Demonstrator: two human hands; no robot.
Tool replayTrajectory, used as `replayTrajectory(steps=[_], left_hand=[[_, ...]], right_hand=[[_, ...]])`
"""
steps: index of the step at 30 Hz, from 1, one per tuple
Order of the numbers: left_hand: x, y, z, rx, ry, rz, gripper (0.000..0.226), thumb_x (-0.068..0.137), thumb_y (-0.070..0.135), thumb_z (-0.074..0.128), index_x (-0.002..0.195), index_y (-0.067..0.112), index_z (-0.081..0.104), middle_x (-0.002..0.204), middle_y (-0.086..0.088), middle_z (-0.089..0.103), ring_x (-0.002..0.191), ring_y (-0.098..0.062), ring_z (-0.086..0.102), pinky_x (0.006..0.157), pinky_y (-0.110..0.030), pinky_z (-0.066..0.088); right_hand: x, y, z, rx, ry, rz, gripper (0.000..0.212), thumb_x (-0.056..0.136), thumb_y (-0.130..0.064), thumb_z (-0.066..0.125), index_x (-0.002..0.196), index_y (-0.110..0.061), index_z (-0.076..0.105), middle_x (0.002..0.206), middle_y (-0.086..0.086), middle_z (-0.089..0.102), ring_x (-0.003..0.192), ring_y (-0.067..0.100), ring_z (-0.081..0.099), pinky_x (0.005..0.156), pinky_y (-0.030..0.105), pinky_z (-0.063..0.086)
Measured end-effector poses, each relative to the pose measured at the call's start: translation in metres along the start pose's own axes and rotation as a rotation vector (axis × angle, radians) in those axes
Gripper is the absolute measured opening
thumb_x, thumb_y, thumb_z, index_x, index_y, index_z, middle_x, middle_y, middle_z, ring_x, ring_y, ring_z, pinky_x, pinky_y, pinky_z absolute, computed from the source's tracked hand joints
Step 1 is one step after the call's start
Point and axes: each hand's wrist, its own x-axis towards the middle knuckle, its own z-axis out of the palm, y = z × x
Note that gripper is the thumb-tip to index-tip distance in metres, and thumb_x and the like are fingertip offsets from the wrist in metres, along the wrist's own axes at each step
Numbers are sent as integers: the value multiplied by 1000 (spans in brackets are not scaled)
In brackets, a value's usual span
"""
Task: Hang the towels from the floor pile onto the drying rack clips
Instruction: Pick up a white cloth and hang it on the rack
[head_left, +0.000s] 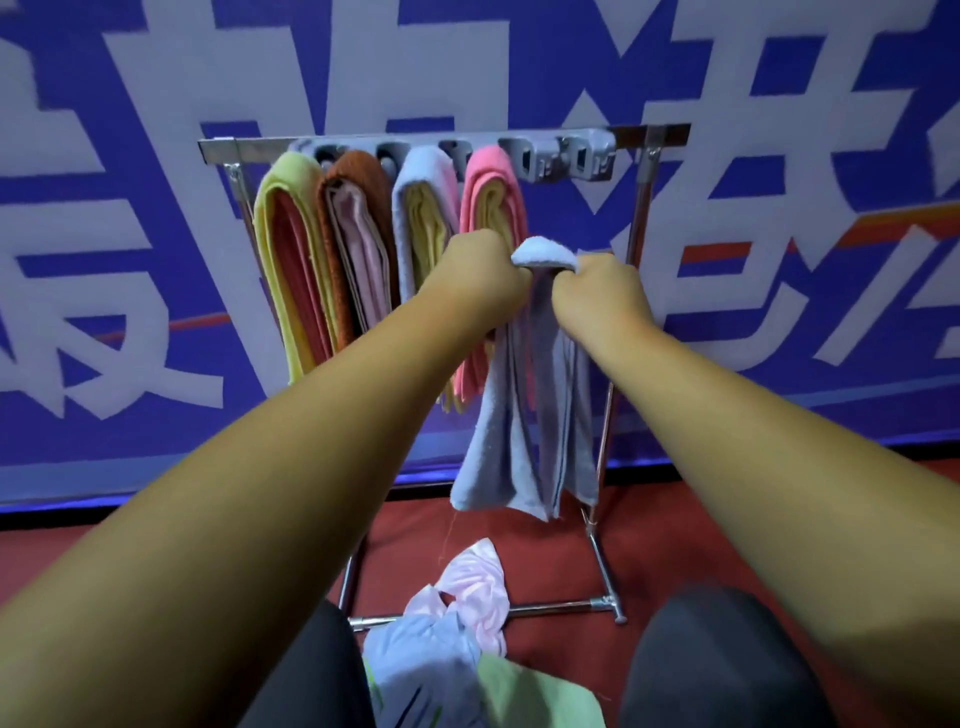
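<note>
At the far left of the chrome tube drying rack (635, 223), four towels already hang from its grey clip bar (519, 136): a yellow terry towel (283, 208), a rust-brown towel (358, 171), a pale blue hung towel (423, 166) and a pink hung towel (491, 166). Each is folded narrow over a second cloth, probably to leave room for its neighbours.

In front of the pink one, the left hand (478, 275) is clenched on the gathered top of a grey-blue terry towel (519, 441). The right hand (597, 296) grips the same fold just beside it. A small hump of cloth stands up between the fists, likely bunched so it can be pushed into a clip, while the rest hangs free above the red floor (701, 530).

Up and to the right, two empty grey clips (531, 157) (585, 155) wait. The pink towel crowds the nearer clip and could be snagged.

Near, between the dark-clad knees, lies the floor pile of pink, blue and green towels (467, 587).
</note>
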Motion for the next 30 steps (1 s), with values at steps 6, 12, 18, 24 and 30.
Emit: replayTrajectory(steps=[6, 12, 18, 24, 30], left_hand=[[38, 36, -10, 49, -73, 35, 21, 105, 22, 52, 103, 7, 67, 105, -18, 71, 97, -36, 71, 88, -46, 60], [80, 56, -12, 56, 142, 20, 20, 103, 21, 52, 102, 9, 68, 93, -10, 64, 89, -31, 64, 80, -38, 55], [125, 73, -31, 210, 35, -77, 17, 100, 12, 60, 87, 3, 56, 86, -7, 57, 81, -31, 63, 68, -38, 48], [143, 67, -19, 206, 80, -99, 22, 95, 5, 61, 78, 8, 49, 80, -8, 51, 84, -33, 64, 75, -41, 52], [141, 78, -17, 291, -214, -220, 49, 107, 35, 50, 150, 11, 51, 146, -20, 54, 128, -50, 56, 87, -61, 53]], right_hand=[[48, -10, -36, -43, 72, -42, 31, 97, -15, 47, 111, -11, 74, 104, 14, 70, 87, 33, 63, 72, 36, 54], [96, -17, -50, -129, 113, -88, 34, 95, -13, 46, 116, -11, 72, 109, 17, 69, 88, 36, 62, 73, 39, 55], [135, -22, -44, -196, 121, -142, 42, 98, -14, 47, 137, -15, 63, 100, 16, 67, 86, 37, 65, 68, 41, 56], [157, -25, -22, -259, 82, -111, 35, 99, -17, 49, 131, -13, 63, 105, 15, 63, 78, 31, 58, 59, 34, 42], [159, -7, -3, -226, 25, -97, 26, 93, -16, 52, 109, -7, 71, 109, 18, 66, 81, 37, 62, 63, 36, 49]])
